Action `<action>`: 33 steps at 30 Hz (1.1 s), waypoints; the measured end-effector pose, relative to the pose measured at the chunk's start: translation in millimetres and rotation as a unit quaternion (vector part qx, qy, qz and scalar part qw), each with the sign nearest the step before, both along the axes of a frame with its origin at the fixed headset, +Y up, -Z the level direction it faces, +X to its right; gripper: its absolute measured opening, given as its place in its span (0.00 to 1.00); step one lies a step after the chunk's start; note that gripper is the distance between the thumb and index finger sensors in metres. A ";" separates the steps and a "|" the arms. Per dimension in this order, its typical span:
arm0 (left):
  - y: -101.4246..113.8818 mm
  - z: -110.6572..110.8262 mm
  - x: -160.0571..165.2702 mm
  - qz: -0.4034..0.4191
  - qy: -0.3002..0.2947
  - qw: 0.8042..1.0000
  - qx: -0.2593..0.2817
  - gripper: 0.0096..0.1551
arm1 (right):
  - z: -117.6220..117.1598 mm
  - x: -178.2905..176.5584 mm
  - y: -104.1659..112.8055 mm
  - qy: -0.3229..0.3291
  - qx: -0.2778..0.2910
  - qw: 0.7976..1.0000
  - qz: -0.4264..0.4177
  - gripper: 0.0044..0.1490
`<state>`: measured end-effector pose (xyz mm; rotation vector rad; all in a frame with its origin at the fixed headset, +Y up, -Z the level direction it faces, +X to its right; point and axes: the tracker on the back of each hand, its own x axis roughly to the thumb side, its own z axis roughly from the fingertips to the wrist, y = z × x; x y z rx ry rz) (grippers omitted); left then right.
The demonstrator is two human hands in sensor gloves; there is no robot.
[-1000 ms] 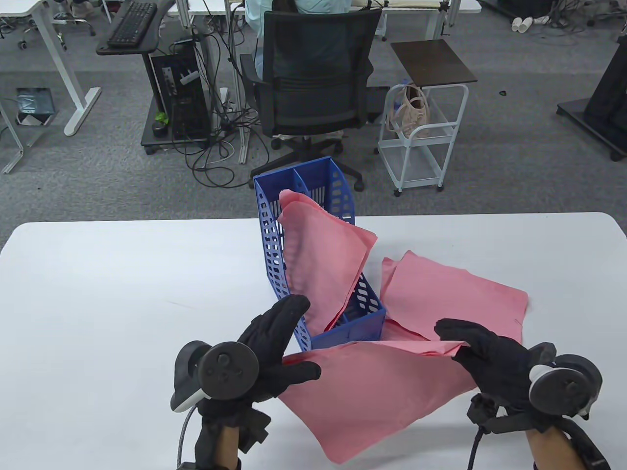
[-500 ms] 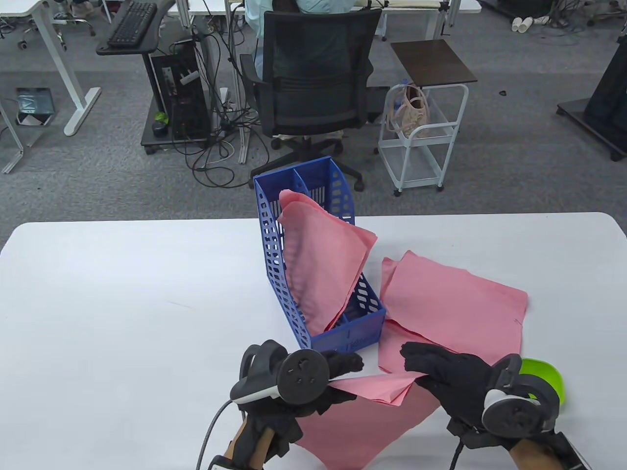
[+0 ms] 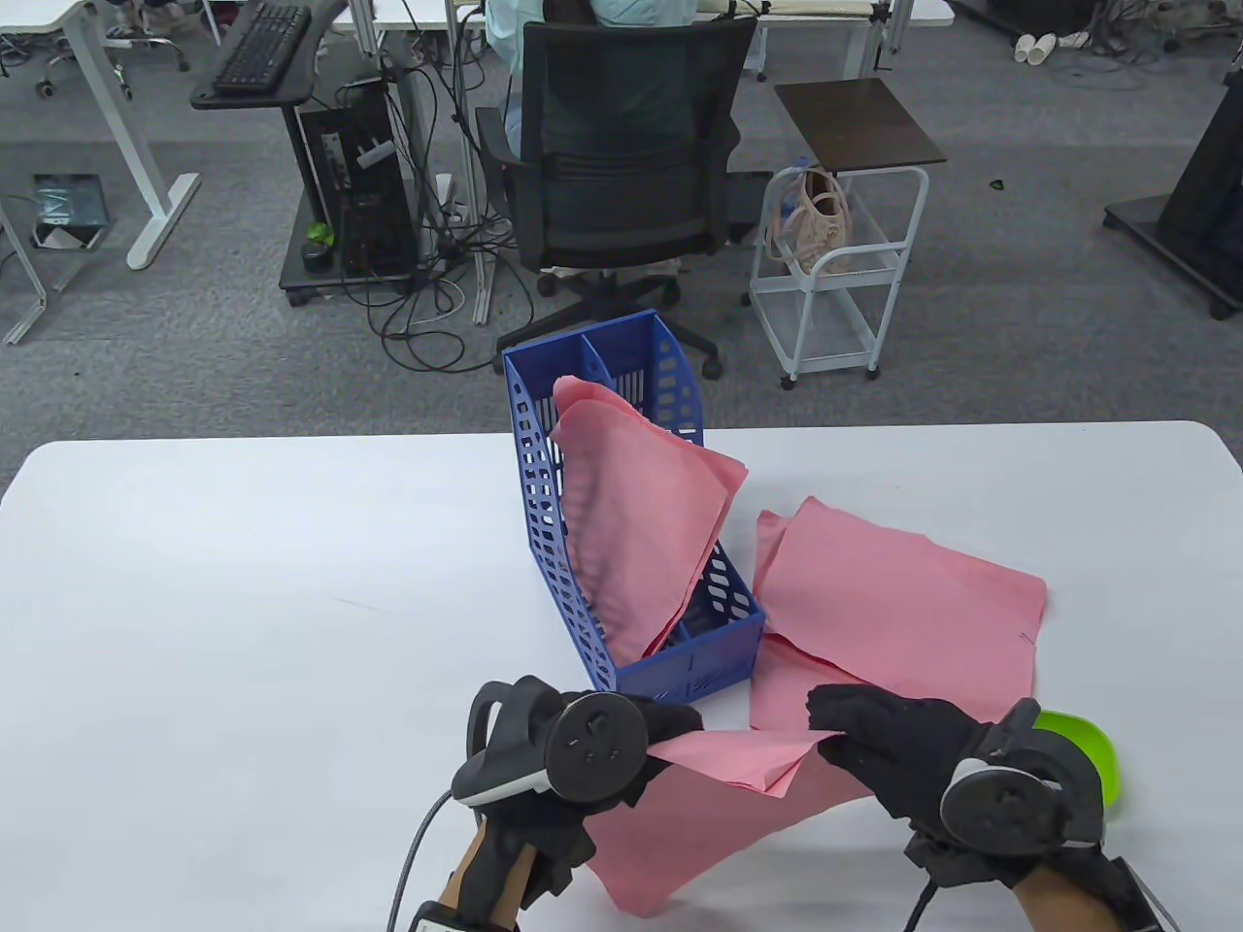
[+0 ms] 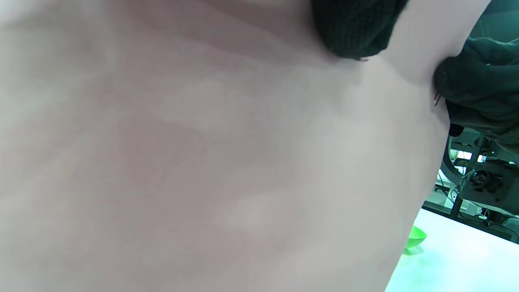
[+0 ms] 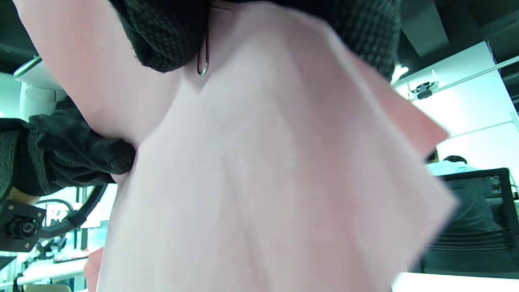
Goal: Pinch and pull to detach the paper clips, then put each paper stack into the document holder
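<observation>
The paper sheets (image 3: 903,602) are all pink and plain. The document holder (image 3: 689,670) is blue with a pattern of small holes in its walls. The worktop (image 3: 243,602) is white. Both gloves, left (image 3: 544,825) and right (image 3: 903,748), are black knit. The bowl (image 3: 1083,743) is bright green. The paper clip (image 5: 202,61) is grey metal.

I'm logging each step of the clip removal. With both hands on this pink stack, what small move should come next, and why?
Probably the right hand should pull the paper clip off the edge of the pink paper stack while the left hand holds the paper. The right wrist view shows the clip still on the edge, at the right fingertips, so the stack seems not yet ready for the blue document holder.
</observation>
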<state>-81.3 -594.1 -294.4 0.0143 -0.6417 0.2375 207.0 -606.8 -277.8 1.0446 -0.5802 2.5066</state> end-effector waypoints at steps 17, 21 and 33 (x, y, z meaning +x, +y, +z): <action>8.7 1.5 -16.7 0.028 0.029 0.999 0.027 0.22 | 7.5 27.8 19.3 -0.065 0.051 0.996 -0.018 0.20; 12.4 0.4 -29.4 0.063 0.055 0.996 0.041 0.22 | 9.7 43.7 24.5 -0.108 0.062 0.992 -0.006 0.20; 26.8 11.0 -69.7 0.212 0.152 0.955 0.144 0.24 | -17.0 121.6 -19.8 -0.299 -0.053 0.951 0.060 0.21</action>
